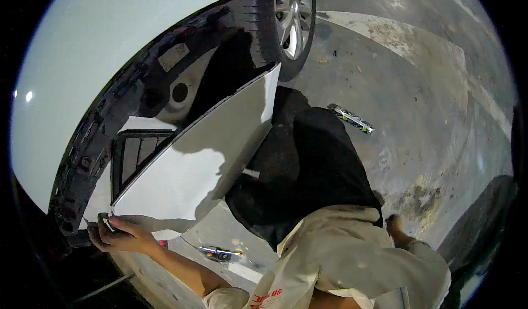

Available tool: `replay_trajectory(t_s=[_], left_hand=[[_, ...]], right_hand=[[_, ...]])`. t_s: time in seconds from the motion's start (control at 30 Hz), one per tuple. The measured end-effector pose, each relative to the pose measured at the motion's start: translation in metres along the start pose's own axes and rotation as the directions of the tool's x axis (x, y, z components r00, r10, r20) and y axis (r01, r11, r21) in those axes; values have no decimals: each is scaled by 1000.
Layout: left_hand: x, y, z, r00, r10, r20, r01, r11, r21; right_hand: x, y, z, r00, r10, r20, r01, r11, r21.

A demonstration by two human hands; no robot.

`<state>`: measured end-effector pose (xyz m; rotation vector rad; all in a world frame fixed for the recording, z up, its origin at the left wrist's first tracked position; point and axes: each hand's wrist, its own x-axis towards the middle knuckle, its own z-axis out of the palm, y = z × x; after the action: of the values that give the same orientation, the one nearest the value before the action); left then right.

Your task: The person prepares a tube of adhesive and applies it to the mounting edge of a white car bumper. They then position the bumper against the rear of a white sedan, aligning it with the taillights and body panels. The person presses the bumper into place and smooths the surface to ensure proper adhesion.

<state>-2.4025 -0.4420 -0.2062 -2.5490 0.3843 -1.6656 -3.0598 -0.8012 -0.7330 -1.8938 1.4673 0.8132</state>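
My left hand (113, 232) is at the lower left, fingers curled at the lower left corner of a loose white panel (192, 155). The panel stands tilted out from the car's white body (82, 45), where a dark, stripped strip with brackets and a round hole is exposed. Behind the panel sits a black-framed vent with slats (137, 155). My right hand (395, 226) is low at the right, beside my light clothing, with its fingers mostly hidden.
A wheel with silver spokes (294, 17) is at the top. A patterned silver and green object (351, 118) lies on the concrete floor (418, 116). A small tool (220, 254) lies below the panel. My dark-clad legs (319, 166) fill the middle.
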Motion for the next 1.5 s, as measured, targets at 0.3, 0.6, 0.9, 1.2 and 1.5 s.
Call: replay_trajectory(t_s=[0.3, 0.6, 0.9, 1.2, 1.5], left_hand=[[-11, 15, 27, 993, -67, -100, 66, 998, -15], [-4, -9, 38, 940, 289, -181, -260, 951, 169], [-2, 18, 14, 988, 109, -106, -87, 978, 192], [-6, 9, 29, 993, 47, -107, -49, 999, -12], [-47, 234, -13, 659, 691, 298, -237, 567, -789]], right_hand=[[-84, -27, 75, 897, 259, 358, -252, 965, -66], [134, -308, -134, 703, -351, -619, 461, 887, 21], [171, -453, -176, 874, -398, -278, 365, 916, -164], [166, -437, -269, 612, -610, 503, 265, 757, 597], [-104, -518, -432, 222, -689, 690, 449, 700, 555]])
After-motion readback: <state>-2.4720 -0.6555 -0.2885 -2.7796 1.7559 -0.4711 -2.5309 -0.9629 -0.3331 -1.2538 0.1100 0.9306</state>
